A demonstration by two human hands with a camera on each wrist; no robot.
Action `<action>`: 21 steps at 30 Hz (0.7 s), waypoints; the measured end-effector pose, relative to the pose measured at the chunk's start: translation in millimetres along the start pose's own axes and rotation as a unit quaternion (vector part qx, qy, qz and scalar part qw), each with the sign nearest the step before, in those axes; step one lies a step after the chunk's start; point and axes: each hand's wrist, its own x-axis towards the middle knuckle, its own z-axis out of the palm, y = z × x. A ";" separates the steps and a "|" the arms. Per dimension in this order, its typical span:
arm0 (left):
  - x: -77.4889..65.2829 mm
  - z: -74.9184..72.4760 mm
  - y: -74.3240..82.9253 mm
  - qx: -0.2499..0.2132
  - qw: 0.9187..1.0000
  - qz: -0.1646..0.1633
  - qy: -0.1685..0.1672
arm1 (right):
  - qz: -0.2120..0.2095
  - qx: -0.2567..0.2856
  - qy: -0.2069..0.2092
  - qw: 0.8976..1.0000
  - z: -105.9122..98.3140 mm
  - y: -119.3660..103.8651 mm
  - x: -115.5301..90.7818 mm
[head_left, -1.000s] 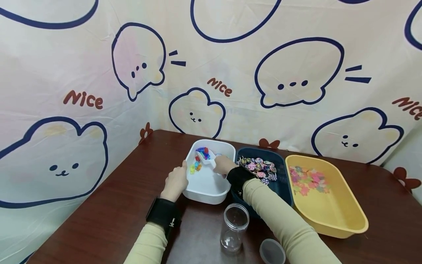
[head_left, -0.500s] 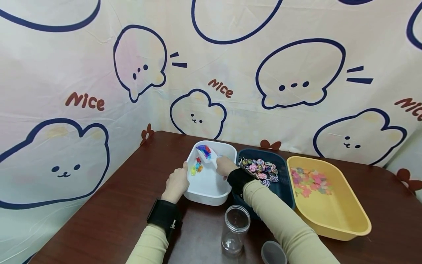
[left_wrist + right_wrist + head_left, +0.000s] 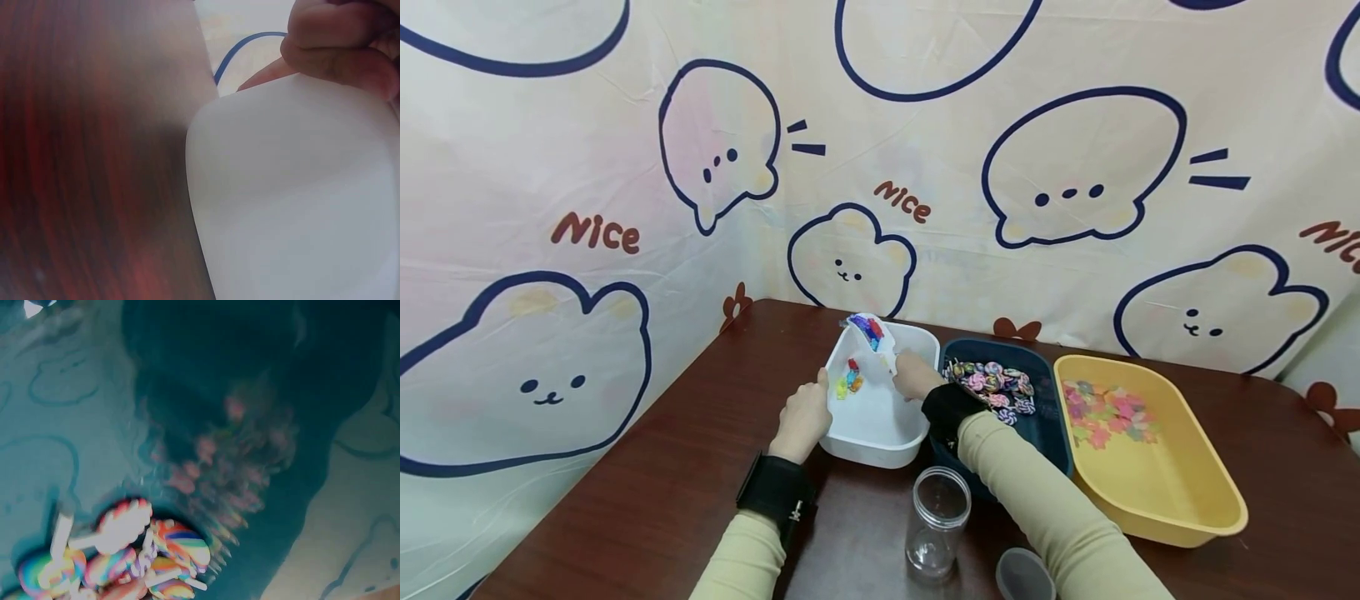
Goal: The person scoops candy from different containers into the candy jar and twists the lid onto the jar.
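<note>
In the head view my left hand [image 3: 802,419] grips the left rim of a white plastic basin [image 3: 868,452]. The left wrist view has its curled fingers [image 3: 337,53] over the basin's edge. My right hand [image 3: 916,377] holds a white scoop [image 3: 886,343] by its handle, over the basin's back part. Blue, purple and red translucent pieces [image 3: 871,330] lie in the scoop, whose tip overlaps the back left rim. Several yellow, orange and red pieces [image 3: 848,382] lie on the basin floor. The right wrist view does not include the right hand.
Right of the basin stands a dark blue bin [image 3: 1051,429] with swirled lollipop-shaped pieces [image 3: 175,550]. Beside it is a yellow bin [image 3: 1165,479] with pastel pieces [image 3: 1105,412]. A clear open jar [image 3: 934,533] stands in front, near a round translucent lid [image 3: 1026,575].
The scoop has risen from low inside the basin toward its back left rim, turning as it went, with pieces in it. The left hand has stayed on the rim.
</note>
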 end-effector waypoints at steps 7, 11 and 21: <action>-1.3 -0.5 -0.1 0.005 1.000 -0.002 0.004 | 0.026 0.007 -0.004 1.000 -11.0 -14.2 -16.8; -1.2 0.0 0.4 0.004 1.000 -0.003 0.006 | 0.022 0.003 0.005 1.000 -21.2 -27.0 -38.8; 0.1 1.0 0.9 0.005 1.000 -0.006 0.001 | 0.024 -0.004 0.003 1.000 -27.6 -32.1 -48.5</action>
